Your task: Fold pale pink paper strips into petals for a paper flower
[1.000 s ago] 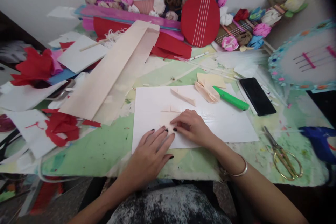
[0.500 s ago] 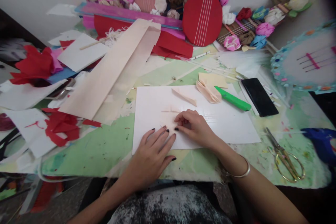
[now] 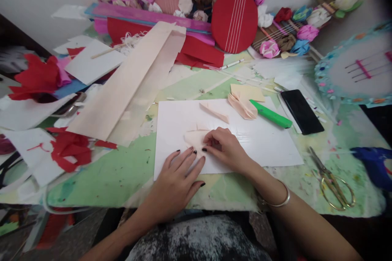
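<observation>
A thin pale peach piece of paper (image 3: 193,138) lies on the white board (image 3: 171,116), its near edge covered by fingers. My left hand (image 3: 182,173) rests flat with its fingers stretched out, the tips at the near edge of that paper. With thumb and forefinger pinched at the paper's right side, my right hand (image 3: 225,149) is closed on it. Farther up the board are a narrow folded peach strip (image 3: 214,113) and a bunched, pleated peach paper piece (image 3: 242,106). A green cutter-like tool (image 3: 271,114) lies right of them.
Gold-handled scissors (image 3: 332,181) and a black phone (image 3: 301,112) lie to the right. A long folded peach paper sheet (image 3: 131,81) crosses the left side, near red paper scraps (image 3: 72,149). At the back stands a red paper instrument (image 3: 234,22) with white strings.
More of the pale paper piece now shows flat on the board above my left fingertips. Both hands stay nearly in place; the view has shifted slightly.
</observation>
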`<state>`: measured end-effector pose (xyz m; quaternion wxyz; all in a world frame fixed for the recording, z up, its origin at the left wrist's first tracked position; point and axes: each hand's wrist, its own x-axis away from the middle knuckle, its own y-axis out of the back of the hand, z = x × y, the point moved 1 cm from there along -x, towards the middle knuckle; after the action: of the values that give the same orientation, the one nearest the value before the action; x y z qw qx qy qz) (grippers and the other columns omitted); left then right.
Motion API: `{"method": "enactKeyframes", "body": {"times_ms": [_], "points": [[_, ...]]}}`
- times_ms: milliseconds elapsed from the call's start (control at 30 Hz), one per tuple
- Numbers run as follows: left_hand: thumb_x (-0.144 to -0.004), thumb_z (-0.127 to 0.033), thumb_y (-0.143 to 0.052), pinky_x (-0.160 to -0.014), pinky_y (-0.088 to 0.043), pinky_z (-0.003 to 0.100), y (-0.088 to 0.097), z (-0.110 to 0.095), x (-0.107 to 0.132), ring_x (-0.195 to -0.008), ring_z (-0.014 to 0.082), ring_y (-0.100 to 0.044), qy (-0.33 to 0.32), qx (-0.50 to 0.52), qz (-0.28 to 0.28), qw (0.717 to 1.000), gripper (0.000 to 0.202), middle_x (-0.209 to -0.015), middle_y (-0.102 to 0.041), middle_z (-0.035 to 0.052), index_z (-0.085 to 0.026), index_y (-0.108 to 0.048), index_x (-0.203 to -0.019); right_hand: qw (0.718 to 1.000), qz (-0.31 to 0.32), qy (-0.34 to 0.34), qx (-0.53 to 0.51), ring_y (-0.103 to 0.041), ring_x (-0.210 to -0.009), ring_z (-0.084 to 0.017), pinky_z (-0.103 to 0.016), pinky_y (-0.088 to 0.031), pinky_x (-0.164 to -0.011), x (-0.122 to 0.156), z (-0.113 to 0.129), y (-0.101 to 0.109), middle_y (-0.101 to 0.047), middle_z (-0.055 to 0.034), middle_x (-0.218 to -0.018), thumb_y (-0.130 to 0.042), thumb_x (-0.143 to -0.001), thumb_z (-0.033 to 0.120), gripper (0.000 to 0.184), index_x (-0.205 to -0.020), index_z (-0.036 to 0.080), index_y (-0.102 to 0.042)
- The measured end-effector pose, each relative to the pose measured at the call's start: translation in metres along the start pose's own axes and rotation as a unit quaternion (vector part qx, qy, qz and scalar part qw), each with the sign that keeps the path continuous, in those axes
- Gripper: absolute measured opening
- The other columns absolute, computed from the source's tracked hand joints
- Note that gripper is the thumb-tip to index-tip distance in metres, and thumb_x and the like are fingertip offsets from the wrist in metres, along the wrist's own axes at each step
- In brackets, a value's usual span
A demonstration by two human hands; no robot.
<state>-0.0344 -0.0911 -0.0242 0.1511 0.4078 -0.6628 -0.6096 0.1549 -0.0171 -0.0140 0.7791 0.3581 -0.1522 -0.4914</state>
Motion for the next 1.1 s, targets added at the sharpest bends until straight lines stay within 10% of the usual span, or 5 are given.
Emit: {"method": "enactKeyframes", "body": {"times_ms": [1100], "points": [[-0.093, -0.033, -0.046, -0.104, -0.034, 0.05, 0.0011, -0.0005, 0.0014, -0.128, 0.0296, -0.042, 0.002, -0.013, 0.021, 1.0, 0.047, -0.129, -0.055, 0.0156, -0.011, -0.044, -0.135, 1.0, -0.011, 0.008, 0.007, -0.048, -0.069, -0.013, -0.029, -0.032, -0.072, -0.0013, -0.0003, -0.0005, -0.057, 0.0024, -0.068, -0.066, -0.079, 0.014, 0.013, -0.075, 0.018, -0.055]]}}
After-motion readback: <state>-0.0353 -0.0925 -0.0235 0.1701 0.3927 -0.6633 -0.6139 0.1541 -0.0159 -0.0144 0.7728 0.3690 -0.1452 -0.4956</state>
